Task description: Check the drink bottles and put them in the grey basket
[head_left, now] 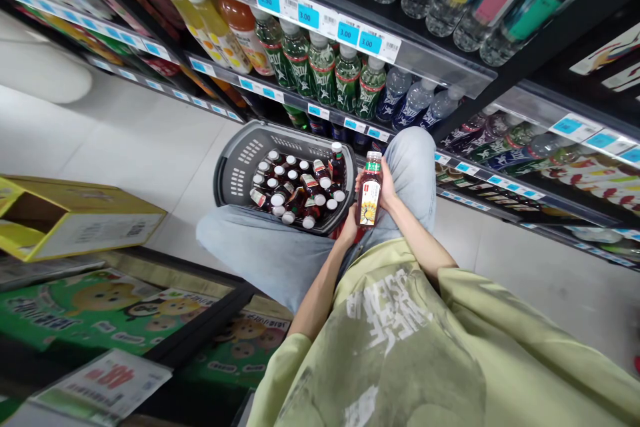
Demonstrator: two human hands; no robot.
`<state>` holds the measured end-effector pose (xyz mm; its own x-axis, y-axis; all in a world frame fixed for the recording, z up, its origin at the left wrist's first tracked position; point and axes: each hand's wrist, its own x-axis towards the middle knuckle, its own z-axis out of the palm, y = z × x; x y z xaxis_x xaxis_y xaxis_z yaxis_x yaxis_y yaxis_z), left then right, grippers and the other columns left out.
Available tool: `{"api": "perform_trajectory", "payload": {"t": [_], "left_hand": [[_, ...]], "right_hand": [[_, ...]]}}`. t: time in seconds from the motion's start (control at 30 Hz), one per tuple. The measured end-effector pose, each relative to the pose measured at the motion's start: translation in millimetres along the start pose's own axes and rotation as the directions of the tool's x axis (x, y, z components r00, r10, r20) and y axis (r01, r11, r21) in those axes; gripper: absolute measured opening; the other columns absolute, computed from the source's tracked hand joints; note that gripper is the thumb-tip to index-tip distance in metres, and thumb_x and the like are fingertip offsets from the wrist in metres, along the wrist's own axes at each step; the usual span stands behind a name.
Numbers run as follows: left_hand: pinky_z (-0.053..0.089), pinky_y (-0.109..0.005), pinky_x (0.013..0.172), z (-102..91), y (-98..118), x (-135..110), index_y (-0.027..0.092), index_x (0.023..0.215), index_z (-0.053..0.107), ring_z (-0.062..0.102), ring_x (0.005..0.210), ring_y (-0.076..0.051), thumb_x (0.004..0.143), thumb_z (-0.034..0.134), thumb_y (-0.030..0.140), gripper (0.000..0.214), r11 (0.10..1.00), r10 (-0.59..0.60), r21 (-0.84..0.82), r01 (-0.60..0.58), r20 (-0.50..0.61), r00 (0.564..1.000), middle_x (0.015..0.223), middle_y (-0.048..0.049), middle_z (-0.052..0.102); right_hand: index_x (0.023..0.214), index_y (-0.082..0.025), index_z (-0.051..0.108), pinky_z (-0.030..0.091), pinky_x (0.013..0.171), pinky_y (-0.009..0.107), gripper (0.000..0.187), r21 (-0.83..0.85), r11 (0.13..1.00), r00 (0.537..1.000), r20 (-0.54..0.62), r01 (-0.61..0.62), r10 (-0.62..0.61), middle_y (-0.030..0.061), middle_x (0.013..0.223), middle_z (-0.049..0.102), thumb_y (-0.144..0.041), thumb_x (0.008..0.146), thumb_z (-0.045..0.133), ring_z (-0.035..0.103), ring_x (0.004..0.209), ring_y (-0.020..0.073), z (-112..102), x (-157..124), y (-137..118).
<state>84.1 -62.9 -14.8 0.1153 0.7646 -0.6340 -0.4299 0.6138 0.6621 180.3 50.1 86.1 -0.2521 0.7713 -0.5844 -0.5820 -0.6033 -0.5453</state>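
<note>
From where I stand, the shopper is down low in the aisle with a bottle (369, 199) of dark reddish drink held up between 2 bare hands, in front of the knees. The bottle is tipped so its label faces the person and its cap points towards the shelves; the label is white, with a yellow flower, and a green band circles the neck.

The right hand (387, 188) is clamped on the bottle, its palm pressed along the right side. The left hand (352, 219) sits lower, touching the bottle's lower left edge — much of it is hidden, so I cannot tell how firmly it is closed. Fingertips also show at the bottle's upper left side, though whose hand they belong to is unclear from here.

Just left of the hands is a grey shopping basket (235, 181), its near edge against the person's left leg, in pale blue jeans (270, 247). Inside are many dark bottles (296, 203) with white caps, some tilted or lying over others; 1 stands higher in the corner nearest the held bottle.

Beyond the basket, green-labelled bottles (320, 73) line the shelf under price tags (309, 15) — 1 reads 3.50, 3 read 3.00. A yellow box (107, 230) is off to the left.
</note>
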Motion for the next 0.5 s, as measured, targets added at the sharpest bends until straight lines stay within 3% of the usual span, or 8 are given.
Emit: {"api": "perform_trajectory", "payload": {"t": [0.23, 0.5], "left_hand": [[0.038, -0.033, 0.044, 2.3, 5.1, -3.0, 0.02, 0.1, 0.07, 0.05, 0.044, -0.018, 0.094, 0.047, 0.094, 0.078, 1.0, -0.016, -0.016, 0.017, 0.085, 0.996, 0.061, -0.0042, 0.061], [0.035, -0.029, 0.041, 7.1, 15.8, -11.8, 0.016, 0.084, 0.069, 0.046, 0.039, -0.015, 0.102, 0.046, 0.083, 0.073, 0.992, -0.037, -0.114, 0.052, 0.132, 0.991, 0.056, -0.0056, 0.06]], "right_hand": [[0.086, -0.023, 0.064, 0.065, 0.057, 0.032, 0.068, 0.015, 1.0, 1.0, -0.008, -0.023, 0.023, 0.0028, 0.06, 0.069, -0.087, 0.102, 0.051, 0.075, 0.062, 0.0226, -0.5, -0.4, -2.1], [0.083, -0.022, 0.064, 0.065, 0.056, 0.033, 0.072, 0.007, 1.0, 0.999, -0.026, -0.021, 0.021, 0.0052, 0.067, 0.073, -0.089, 0.102, 0.047, 0.072, 0.058, 0.0206, -2.3, 0.1, -3.8]]}}
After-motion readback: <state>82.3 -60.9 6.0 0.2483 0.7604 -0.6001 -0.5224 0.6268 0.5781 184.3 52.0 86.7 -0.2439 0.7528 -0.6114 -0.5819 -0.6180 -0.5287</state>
